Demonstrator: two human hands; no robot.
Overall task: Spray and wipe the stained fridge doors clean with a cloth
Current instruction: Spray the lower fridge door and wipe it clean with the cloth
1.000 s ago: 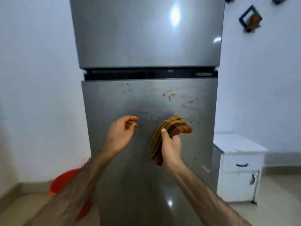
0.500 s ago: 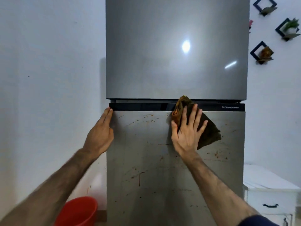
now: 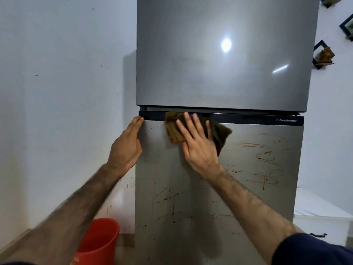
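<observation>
Cloth [image 3: 174, 131]: brown, soft, limp, light; pressed flat by the right hand [image 3: 198, 146], fingers spread straight, at the top of the stained lower fridge door [image 3: 248, 178]; left hand [image 3: 126, 148] flat-fingered on the door's edge; best handled by palm pressure, likely bunching if dragged.

One head-worn, wide-angle camera supplies the only view. It faces straight ahead at the fridge [image 3: 219, 131] from close range, near enough that both forearms reach into frame from the bottom edge and touch the lower door [image 3: 191, 197]. The line of sight sits roughly level with the dark band [image 3: 248, 119] between the two doors. The upper door [image 3: 219, 54] fills the top centre. The white wall [image 3: 57, 92] occupies the left side, and a red bucket [image 3: 99, 240] shows at lower left. Vertical edges bow slightly outward.
</observation>
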